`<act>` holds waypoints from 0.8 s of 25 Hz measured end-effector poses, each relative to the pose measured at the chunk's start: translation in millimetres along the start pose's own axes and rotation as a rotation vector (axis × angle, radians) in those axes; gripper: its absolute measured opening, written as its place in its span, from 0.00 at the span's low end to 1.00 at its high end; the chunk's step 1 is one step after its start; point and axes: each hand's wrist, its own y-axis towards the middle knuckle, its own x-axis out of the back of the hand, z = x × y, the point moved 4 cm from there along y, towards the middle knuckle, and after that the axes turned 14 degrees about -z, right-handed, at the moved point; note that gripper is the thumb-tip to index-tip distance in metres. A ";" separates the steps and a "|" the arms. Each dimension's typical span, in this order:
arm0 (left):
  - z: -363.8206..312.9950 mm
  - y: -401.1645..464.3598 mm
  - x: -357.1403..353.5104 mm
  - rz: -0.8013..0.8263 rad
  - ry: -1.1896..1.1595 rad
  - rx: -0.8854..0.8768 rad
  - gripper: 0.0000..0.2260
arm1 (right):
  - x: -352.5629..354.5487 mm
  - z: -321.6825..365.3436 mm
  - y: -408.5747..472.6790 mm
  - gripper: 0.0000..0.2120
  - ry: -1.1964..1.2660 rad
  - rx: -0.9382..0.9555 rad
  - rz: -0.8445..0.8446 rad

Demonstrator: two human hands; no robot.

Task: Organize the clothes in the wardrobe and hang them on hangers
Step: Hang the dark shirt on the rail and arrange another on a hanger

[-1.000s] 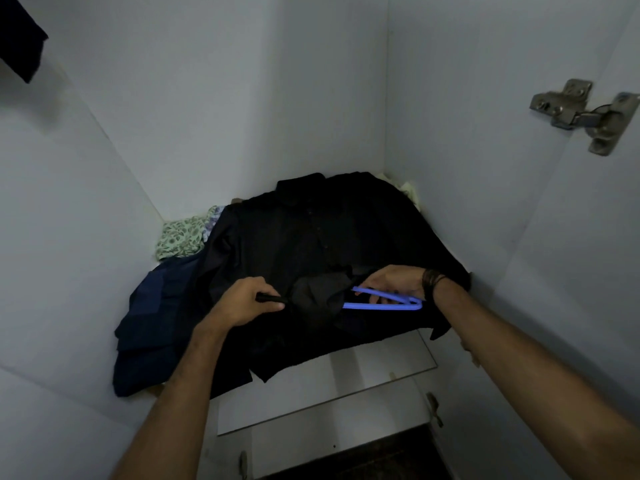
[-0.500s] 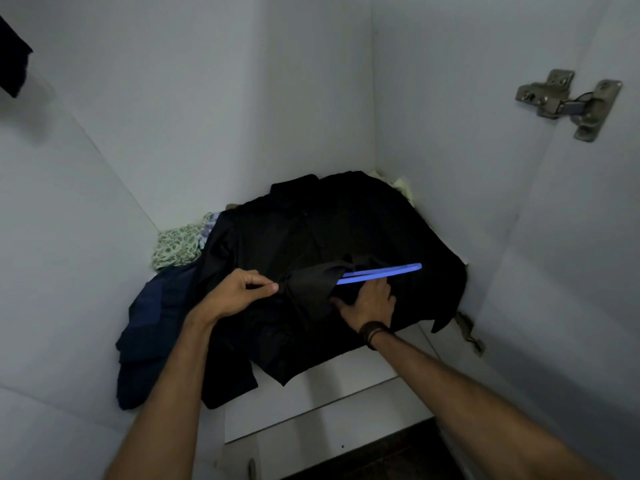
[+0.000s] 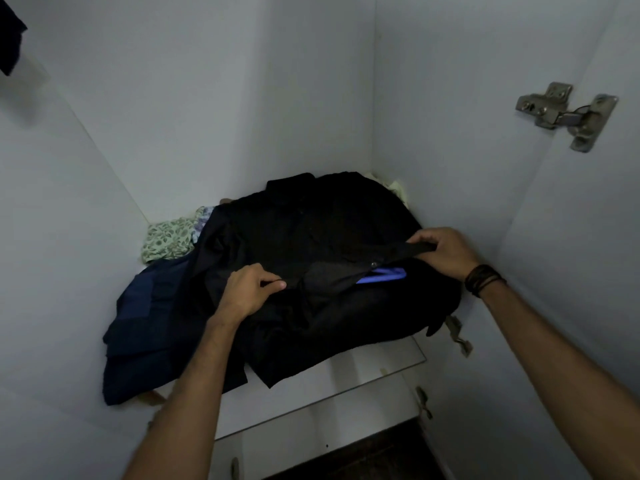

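Observation:
A black button shirt [image 3: 311, 244] lies spread over a pile of clothes on the white wardrobe shelf [image 3: 363, 368]. A blue hanger [image 3: 384, 274] is tucked inside it, and only a short stretch shows under the front placket. My left hand [image 3: 247, 289] pinches the shirt's left front edge. My right hand [image 3: 443, 252] grips the right front edge and holds it lifted over the hanger. A dark band sits on my right wrist.
Under the shirt lie a navy garment [image 3: 138, 327] at the left and a green patterned cloth [image 3: 166, 239] at the back left. White walls enclose the shelf. A metal hinge [image 3: 568, 114] sits on the right panel. A dark garment [image 3: 10, 32] hangs top left.
My right hand left the hanger area, moved up and right, and took hold of the shirt's right front edge. The blue hanger is now mostly covered by fabric. My left hand keeps its pinch.

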 end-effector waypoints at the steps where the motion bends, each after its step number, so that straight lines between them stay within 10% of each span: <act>1: -5.9 3.0 -2.5 -0.079 0.038 -0.009 0.10 | 1.9 11.0 -2.3 0.13 -0.006 0.031 0.128; 6: -27.0 2.5 -15.6 -0.281 0.050 -0.010 0.10 | -37.4 8.7 -57.0 0.17 -0.089 -0.004 0.926; 10: -19.8 2.6 -23.8 -0.276 0.015 -0.031 0.09 | -43.7 -9.1 -8.7 0.22 -0.151 0.176 0.174; 13: -21.1 7.4 -22.0 -0.311 0.008 -0.046 0.12 | -64.3 -25.6 10.6 0.23 -0.483 0.328 0.255; 20: -33.6 3.9 -16.7 -0.420 -0.019 0.029 0.09 | -80.9 -40.2 34.2 0.09 -0.202 0.342 0.192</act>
